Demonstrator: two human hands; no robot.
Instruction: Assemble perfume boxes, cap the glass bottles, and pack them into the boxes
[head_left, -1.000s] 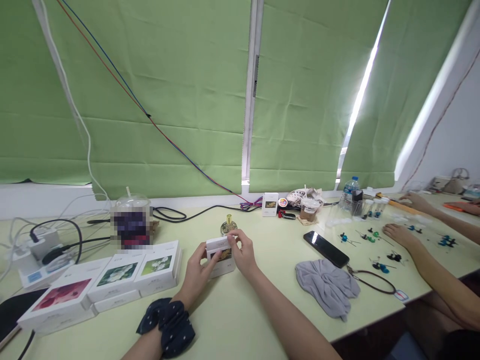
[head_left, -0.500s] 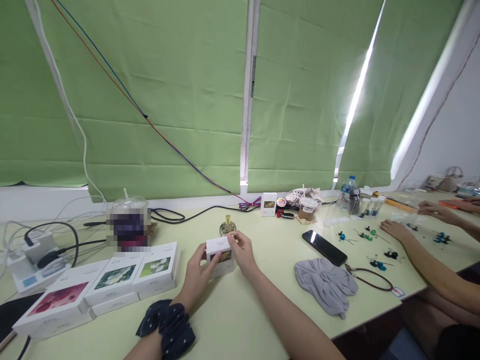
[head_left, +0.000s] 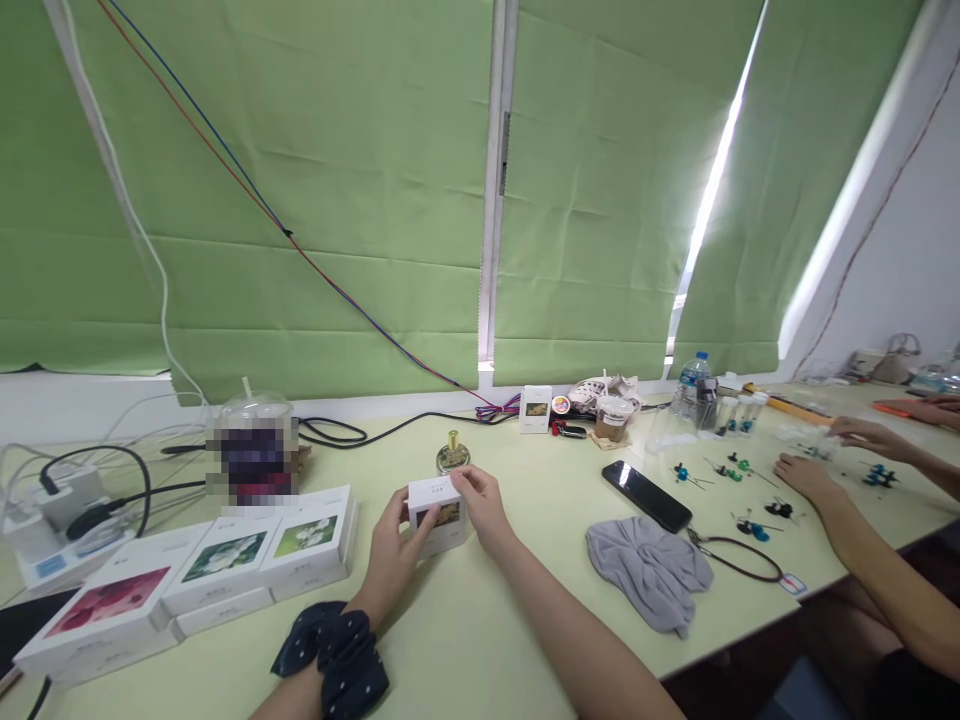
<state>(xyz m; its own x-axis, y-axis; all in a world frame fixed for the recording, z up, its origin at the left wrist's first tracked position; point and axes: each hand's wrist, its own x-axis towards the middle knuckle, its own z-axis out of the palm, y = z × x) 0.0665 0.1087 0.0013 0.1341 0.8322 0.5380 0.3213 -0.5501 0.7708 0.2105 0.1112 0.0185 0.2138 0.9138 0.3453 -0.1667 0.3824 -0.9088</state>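
A small white box (head_left: 441,538) with a dark yellow-brown picture on its front stands upright on the table between my hands. My left hand (head_left: 397,540) is closed round its left side, thumb lying across the picture. The fingers of my right hand (head_left: 480,500) grip the top right corner of the same box. Just behind it is a round glass-like piece with a gold stem (head_left: 453,455). A dark dotted scrunchie (head_left: 337,650) sits on my left wrist.
White picture boxes (head_left: 311,545) lie in a row on the left, near a power strip (head_left: 64,530). To the right are a phone (head_left: 646,495), a grey cloth (head_left: 649,575) and small blue and green parts (head_left: 739,465). A co-worker's hand (head_left: 806,475) rests farther right.
My hands keep their hold on the white box, almost unmoved. The co-worker's nearer hand has shifted slightly right toward their other hand. The whole view has drifted a little.
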